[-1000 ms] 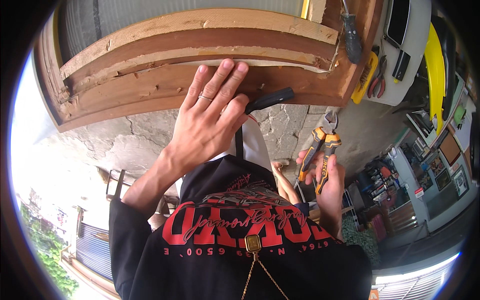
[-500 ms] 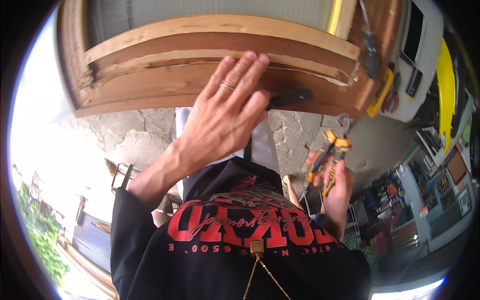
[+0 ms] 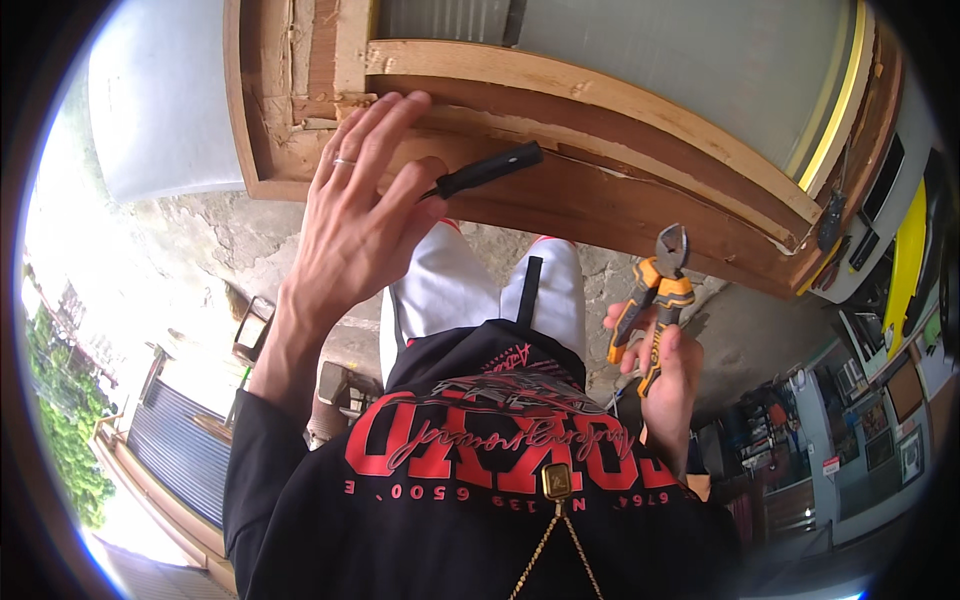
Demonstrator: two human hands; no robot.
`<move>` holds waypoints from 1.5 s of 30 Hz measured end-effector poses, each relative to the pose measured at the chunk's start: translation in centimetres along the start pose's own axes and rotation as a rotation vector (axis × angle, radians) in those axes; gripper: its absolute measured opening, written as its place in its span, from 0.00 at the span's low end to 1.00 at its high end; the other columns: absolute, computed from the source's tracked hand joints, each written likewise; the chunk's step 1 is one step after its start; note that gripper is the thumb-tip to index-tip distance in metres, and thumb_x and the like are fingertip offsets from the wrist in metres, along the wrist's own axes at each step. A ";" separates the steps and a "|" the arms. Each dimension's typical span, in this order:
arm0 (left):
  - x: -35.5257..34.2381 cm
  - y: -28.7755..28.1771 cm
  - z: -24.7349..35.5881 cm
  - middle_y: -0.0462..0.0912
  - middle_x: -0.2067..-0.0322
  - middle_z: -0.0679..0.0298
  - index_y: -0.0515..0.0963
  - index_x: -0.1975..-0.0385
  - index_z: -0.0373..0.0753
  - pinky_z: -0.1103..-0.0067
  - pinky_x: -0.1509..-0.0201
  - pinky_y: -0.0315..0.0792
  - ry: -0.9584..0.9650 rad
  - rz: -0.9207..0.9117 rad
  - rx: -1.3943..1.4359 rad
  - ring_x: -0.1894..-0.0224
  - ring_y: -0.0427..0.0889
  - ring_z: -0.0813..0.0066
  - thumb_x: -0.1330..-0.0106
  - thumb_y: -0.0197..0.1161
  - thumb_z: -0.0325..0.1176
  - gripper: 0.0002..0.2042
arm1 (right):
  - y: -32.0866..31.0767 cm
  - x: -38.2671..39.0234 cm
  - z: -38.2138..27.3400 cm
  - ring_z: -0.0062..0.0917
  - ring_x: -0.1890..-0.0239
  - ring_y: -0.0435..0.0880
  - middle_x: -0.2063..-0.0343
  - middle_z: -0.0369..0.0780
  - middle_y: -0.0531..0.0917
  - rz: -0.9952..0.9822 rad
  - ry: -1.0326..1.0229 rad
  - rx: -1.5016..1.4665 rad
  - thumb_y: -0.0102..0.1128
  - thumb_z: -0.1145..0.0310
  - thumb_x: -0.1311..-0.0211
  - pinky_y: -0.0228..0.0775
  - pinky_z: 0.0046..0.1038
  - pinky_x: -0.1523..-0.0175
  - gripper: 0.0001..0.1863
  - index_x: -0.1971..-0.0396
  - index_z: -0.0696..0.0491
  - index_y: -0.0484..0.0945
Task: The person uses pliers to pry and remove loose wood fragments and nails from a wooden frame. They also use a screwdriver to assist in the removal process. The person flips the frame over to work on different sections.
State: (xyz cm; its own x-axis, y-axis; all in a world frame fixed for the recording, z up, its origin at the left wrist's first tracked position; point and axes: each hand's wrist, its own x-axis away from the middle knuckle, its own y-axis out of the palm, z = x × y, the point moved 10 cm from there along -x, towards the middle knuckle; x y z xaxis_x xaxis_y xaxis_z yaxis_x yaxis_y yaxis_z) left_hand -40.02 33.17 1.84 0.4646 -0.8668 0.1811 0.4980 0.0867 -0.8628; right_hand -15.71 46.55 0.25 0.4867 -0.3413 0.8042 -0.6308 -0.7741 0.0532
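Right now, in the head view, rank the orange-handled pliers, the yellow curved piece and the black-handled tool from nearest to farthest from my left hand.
1. Black-handled tool: nearest, held in the left hand.
2. Orange-handled pliers: to its right, held in the right hand.
3. Yellow curved piece: farthest, near the picture's right edge.

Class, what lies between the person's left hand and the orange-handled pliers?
In the head view, the white trousers, then grey ground beside the pliers.

hands (image 3: 355,220) (image 3: 674,380): 2 | orange pliers (image 3: 674,288): 1 | dark-handled tools (image 3: 490,170) (image 3: 831,221): 2 | wooden frame (image 3: 600,222): 1 | ring (image 3: 344,161): 1
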 end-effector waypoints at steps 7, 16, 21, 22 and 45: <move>1.3 1.0 -0.6 0.64 0.39 0.57 0.75 0.67 0.42 0.62 0.40 0.61 0.045 -0.050 0.051 0.41 0.66 0.56 0.50 0.66 0.34 0.11 | 5.4 -1.0 -2.3 0.27 0.60 0.79 0.57 0.54 0.79 -0.069 -0.017 0.008 0.47 0.51 0.32 0.65 0.21 0.71 0.27 0.86 0.54 0.62; -0.1 1.2 -0.4 0.64 0.37 0.69 0.75 0.70 0.43 0.69 0.49 0.64 0.082 -0.024 0.047 0.49 0.68 0.62 0.51 0.67 0.36 0.11 | 6.5 -1.5 -2.3 0.26 0.61 0.79 0.57 0.54 0.79 -0.024 -0.027 0.065 0.48 0.51 0.32 0.65 0.21 0.71 0.26 0.85 0.55 0.64; 0.4 1.4 -0.8 0.67 0.39 0.68 0.75 0.68 0.43 0.67 0.47 0.64 0.070 0.052 0.086 0.48 0.67 0.62 0.52 0.67 0.35 0.12 | 6.2 -1.3 -2.2 0.22 0.66 0.78 0.57 0.52 0.80 0.002 -0.023 0.095 0.48 0.51 0.32 0.65 0.21 0.71 0.26 0.85 0.54 0.64; 0.6 1.5 -0.9 0.68 0.40 0.67 0.76 0.68 0.42 0.66 0.46 0.64 0.068 0.060 0.085 0.48 0.67 0.61 0.52 0.67 0.35 0.12 | 6.1 -1.3 -2.3 0.21 0.67 0.78 0.57 0.52 0.80 0.011 -0.024 0.099 0.48 0.51 0.32 0.65 0.21 0.71 0.26 0.85 0.54 0.64; 1.3 1.3 -0.5 0.68 0.40 0.60 0.75 0.73 0.39 0.64 0.42 0.63 0.024 0.058 0.044 0.42 0.66 0.59 0.51 0.63 0.32 0.07 | 6.7 -1.7 -2.1 0.13 0.77 0.69 0.60 0.47 0.81 -0.016 -0.032 0.140 0.48 0.49 0.34 0.63 0.18 0.71 0.28 0.59 0.65 0.76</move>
State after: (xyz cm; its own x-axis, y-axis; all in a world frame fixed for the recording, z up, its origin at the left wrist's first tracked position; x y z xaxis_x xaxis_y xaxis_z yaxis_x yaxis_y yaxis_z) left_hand -39.16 31.85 0.74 0.4763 -0.8711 0.1193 0.5029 0.1586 -0.8497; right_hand -22.04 43.10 0.49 0.5164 -0.3428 0.7847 -0.5328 -0.8460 -0.0189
